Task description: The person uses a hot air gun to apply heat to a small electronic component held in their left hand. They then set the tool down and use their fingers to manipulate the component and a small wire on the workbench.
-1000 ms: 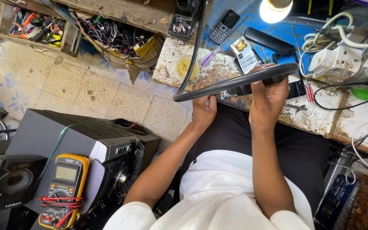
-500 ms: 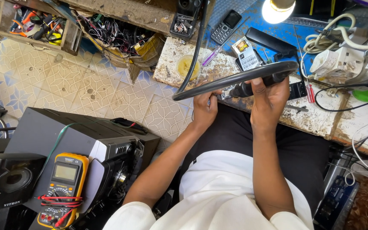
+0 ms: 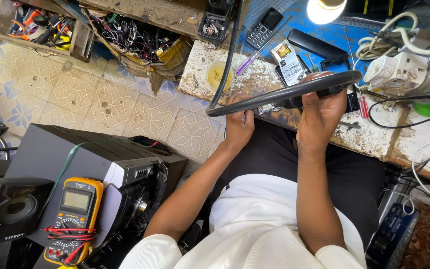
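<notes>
Both my hands hold a thin dark flat panel (image 3: 279, 93) edge-on above the front of the workbench (image 3: 369, 134). My left hand (image 3: 239, 122) grips its left end from below. My right hand (image 3: 320, 110) wraps around its right part, fingers curled over the top edge. The panel tilts up toward the right. A small circuit piece shows just under the panel between the hands.
On the bench lie a keypad phone (image 3: 264, 28), a black remote (image 3: 318, 46), a purple pen (image 3: 247, 64), a red screwdriver (image 3: 363, 105), a white power strip (image 3: 399, 69) and a lit lamp (image 3: 326, 9). A yellow multimeter (image 3: 73, 219) rests on a dark speaker box (image 3: 51, 154) at the left.
The panel has shifted slightly and tilted a little more up to the right. Both hands keep their grip on it.
</notes>
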